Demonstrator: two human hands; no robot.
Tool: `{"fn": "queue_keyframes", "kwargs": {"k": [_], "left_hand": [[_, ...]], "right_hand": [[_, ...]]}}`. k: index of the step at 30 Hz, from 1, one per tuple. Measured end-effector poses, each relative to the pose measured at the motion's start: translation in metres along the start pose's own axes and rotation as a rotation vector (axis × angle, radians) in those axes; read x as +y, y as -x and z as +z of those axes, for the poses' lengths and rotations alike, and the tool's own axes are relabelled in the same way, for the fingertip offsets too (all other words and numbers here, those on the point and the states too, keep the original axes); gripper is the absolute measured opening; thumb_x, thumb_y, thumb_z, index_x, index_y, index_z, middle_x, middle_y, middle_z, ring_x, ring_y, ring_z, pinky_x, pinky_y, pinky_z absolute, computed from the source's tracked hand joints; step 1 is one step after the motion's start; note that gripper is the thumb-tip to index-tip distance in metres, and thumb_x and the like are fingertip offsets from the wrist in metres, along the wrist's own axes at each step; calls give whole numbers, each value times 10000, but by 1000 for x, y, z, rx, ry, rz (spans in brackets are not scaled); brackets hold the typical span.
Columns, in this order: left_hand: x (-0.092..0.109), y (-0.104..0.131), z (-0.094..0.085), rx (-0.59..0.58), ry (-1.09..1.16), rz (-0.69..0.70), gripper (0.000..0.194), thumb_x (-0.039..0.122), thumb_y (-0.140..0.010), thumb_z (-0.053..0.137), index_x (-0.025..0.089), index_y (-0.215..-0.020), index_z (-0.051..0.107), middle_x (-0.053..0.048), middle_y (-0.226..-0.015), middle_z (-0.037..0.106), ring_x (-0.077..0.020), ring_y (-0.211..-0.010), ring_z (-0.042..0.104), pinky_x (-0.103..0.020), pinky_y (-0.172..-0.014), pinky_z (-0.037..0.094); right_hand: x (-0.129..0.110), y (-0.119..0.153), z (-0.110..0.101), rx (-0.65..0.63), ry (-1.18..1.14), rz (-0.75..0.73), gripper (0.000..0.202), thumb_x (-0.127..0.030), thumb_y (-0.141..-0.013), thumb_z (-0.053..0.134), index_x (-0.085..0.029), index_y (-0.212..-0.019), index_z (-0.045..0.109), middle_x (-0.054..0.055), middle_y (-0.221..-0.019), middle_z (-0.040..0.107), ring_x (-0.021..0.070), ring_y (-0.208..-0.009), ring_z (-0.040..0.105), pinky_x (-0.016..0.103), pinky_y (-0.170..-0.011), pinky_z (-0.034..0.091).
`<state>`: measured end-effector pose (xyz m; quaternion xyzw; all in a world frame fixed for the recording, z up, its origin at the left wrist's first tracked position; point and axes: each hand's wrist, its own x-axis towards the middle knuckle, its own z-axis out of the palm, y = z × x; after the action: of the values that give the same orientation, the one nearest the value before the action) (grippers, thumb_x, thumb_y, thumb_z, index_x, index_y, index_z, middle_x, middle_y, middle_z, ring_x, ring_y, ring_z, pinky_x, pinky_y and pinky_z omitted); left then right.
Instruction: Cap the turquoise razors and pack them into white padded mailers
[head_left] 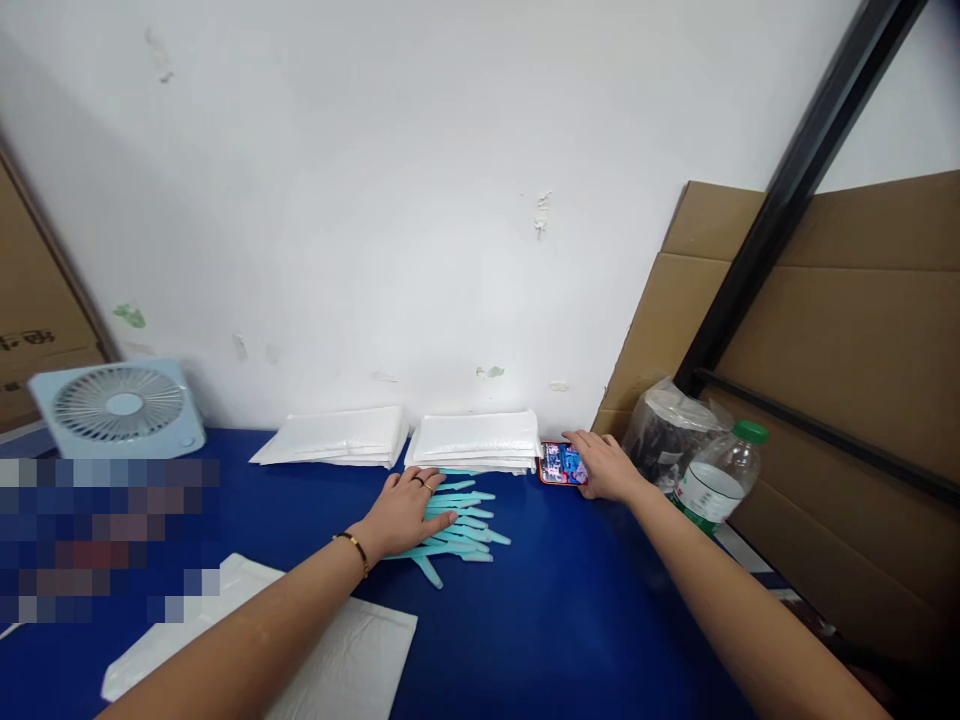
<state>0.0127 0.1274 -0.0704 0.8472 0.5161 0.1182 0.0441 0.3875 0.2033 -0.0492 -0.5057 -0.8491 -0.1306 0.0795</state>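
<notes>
My left hand (412,512) lies over a fanned pile of light teal eyebrow razors (469,522) on the blue tabletop, thumb apart from the fingers. The hand hides part of the pile. At the far edge by the wall, my right hand (606,466) holds the right end of a phone (561,464) with a lit screen and an orange-red rim. Right behind the razors sits a stack of white padded mailers (476,438). A single white mailer (352,655) lies flat under my left forearm.
Another stack of white mailers (334,436) is against the wall. A light blue fan (120,405) stands at the left. On the right are a green-capped bottle (716,485), a plastic-wrapped roll (667,430), a black metal post (795,200) and cardboard sheets (877,380). A blurred patch covers the left.
</notes>
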Motion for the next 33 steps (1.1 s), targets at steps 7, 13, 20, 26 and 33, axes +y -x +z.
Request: {"fn": "queue_keyframes", "kwargs": {"k": [7,13,20,26,33], "left_hand": [[3,0,-2,-8,19,-17,723,695,-801,263,238,-1352,360,-102,-1363,420,-321,-1249,301,-466,-969,256],[0,18,-20,-100,67,23,804,730,-723,386,275,-1379,300,-105,-1383,382,-330,-1294,250,-514,-1017,181],[-5,11,-30,-293,23,101,1191,707,-416,657,244,-1415,203,-154,-1430,292,-381,-1294,242,-554,-1017,189],[9,-9,-32,-287,-98,98,958,520,-396,719,177,-1253,459,-170,-1218,502,-348,-1100,472,-447,-856,428],[16,-23,-25,-312,-127,92,655,401,-457,703,124,-1032,558,-153,-1038,596,-302,-977,560,-336,-761,485]], "right_hand": [[-1,0,3,-12,13,32,883,-217,-517,631,-149,-1334,305,162,-1270,459,300,-1137,411,387,-919,248],[4,-16,-3,-266,-79,60,935,-249,-432,708,-142,-1297,371,158,-1240,494,322,-1078,486,391,-879,334],[8,-34,-15,-481,-246,138,955,-182,-393,720,-146,-1297,412,140,-1217,525,331,-1103,501,365,-898,404],[-31,2,-53,-188,-446,136,775,-344,-619,656,-159,-1325,395,143,-1306,447,295,-1179,450,373,-981,360],[-165,-3,-20,-251,-430,-150,941,-472,-550,721,-213,-1359,315,165,-1387,328,366,-1232,328,467,-950,342]]}}
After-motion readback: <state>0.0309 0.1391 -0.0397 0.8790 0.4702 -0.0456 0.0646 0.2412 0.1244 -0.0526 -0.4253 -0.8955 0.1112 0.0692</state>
